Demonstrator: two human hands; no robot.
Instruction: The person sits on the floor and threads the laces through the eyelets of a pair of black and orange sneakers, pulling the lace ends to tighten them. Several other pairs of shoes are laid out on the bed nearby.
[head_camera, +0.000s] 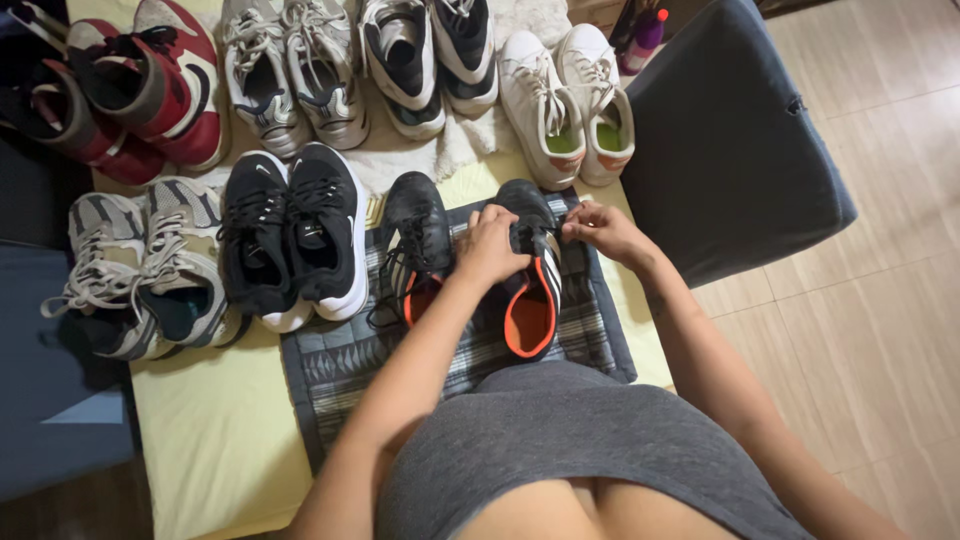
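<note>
1. Black shoe with orange lining (530, 290): lying toe-away on the patterned grey mat (340, 370), right of its partner, directly in front of the person.
2. Left hand (490, 248): resting over the shoe's lace area, its grip clenching around the upper near the tongue.
3. Right hand (600, 228): sitting at the shoe's right edge, its grip pinching a lace or eyelet flap; which one is too small to be telling.
4. Matching black shoe (418, 245): lying just beside on the left, on the same mat, laces hanging loose, untouched.
5. Black pair with white soles (295, 240): standing left of the mat on the yellow sheet (210, 430).
6. Grey knit pair (145, 270): sitting farther left, white laces spilling outward.
7. White pair with green insoles (570, 100): lining up in the back row, beyond the held shoe.
8. Black-and-white pair (430, 60), grey pair (290, 75) and red-and-white pair (140, 85): filling the back row leftward.
9. Dark cushion (730, 140): lying at right, overhanging the tiled floor (880, 300).
</note>
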